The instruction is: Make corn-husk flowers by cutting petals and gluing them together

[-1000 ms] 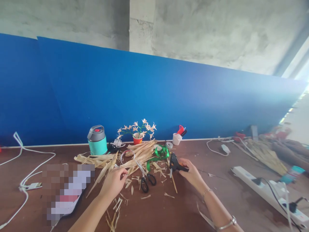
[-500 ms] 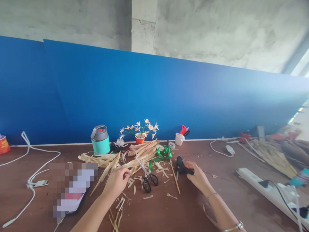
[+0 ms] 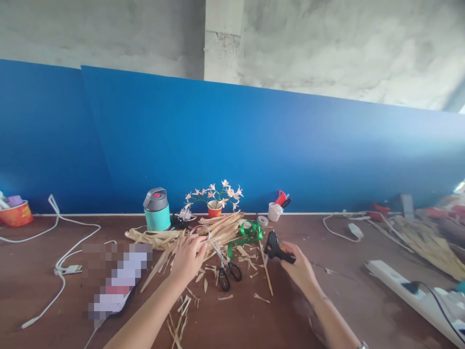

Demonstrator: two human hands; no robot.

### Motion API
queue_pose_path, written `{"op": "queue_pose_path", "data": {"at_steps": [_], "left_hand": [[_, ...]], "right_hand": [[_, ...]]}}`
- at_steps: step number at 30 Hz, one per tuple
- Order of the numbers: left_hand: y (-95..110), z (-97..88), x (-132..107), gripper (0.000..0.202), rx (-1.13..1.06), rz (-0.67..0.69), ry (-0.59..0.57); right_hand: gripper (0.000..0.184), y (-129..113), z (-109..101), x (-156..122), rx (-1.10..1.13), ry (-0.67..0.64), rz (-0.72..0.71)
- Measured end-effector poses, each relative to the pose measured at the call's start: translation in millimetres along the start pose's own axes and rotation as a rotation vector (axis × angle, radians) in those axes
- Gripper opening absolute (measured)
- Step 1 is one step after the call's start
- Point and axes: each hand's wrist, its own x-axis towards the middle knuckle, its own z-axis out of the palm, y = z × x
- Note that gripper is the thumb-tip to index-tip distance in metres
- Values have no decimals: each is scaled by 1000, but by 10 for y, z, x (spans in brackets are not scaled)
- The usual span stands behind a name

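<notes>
My right hand [image 3: 300, 264] grips a black glue gun [image 3: 275, 246] with its nozzle pointing down at the brown table [image 3: 345, 291]. My left hand [image 3: 189, 256] rests with curled fingers on a pile of dried straw strips [image 3: 214, 230], pinching some of them. Black-handled scissors [image 3: 227, 269] lie between my hands. A green ribbon [image 3: 247, 232] lies just behind the glue gun, and a thin wooden stick [image 3: 267, 271] lies beside it.
At the back stand a teal bottle [image 3: 157, 210], a red cup with paper flowers [image 3: 215, 198], a white cup of pens [image 3: 276, 209] and tape rolls [image 3: 262, 220]. White cables [image 3: 65, 242] trail at the left. A power strip [image 3: 414, 295] lies at the right. Blue wall behind.
My left hand has moved forward onto the straw pile. My right hand with the glue gun has hardly moved on the table. The view has shifted to the left.
</notes>
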Motion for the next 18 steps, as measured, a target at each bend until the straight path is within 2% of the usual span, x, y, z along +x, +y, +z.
{"op": "queue_pose_path", "data": {"at_steps": [4, 6, 10, 14, 16, 18], "left_hand": [[74, 135, 200, 32, -10, -51, -206], [105, 178, 287, 37, 1, -70, -213], [118, 195, 395, 34, 11, -97, -159], [90, 98, 438, 29, 19, -149, -95], [123, 15, 445, 26, 43, -169, -17], [231, -50, 444, 24, 65, -79, 114]], "right_hand": [[51, -60, 1, -28, 89, 20, -1], [50, -73, -15, -42, 127, 29, -6], [47, -85, -41, -68, 188, 60, -8], [47, -129, -45, -89, 232, 74, 23], [48, -169, -53, -94, 291, 78, 40], [48, -212, -78, -90, 387, 79, 56]]}}
